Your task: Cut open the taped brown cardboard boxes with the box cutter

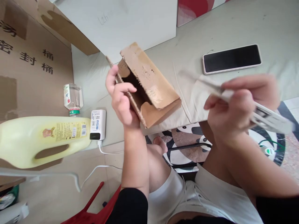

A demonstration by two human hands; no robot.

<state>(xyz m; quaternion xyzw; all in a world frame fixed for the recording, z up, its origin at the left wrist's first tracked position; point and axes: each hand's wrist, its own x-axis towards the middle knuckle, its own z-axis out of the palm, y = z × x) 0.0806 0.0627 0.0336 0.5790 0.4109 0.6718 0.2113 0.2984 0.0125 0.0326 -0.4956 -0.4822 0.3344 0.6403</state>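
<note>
My left hand (123, 102) grips the raised side of a small brown cardboard box (151, 77), fingers bent over its edge. The box is tilted, its dark inside partly showing, and its near flap looks worn and torn. To the right, my right hand (233, 112) is closed around a white-grey box cutter (268, 117). Its thin blade points left toward the box, apart from it. Blur smears the blade and the far end of the handle. Part of the right hand's fingers is blurred too.
A black-screened phone (232, 59) lies at the back right. At left are a clear bottle (74, 96), a white power bank (98, 124) with a cable, a yellow jug (46, 140) and a large carton (35, 84). A white box (130, 21) stands behind; a red chair (93, 211) is below.
</note>
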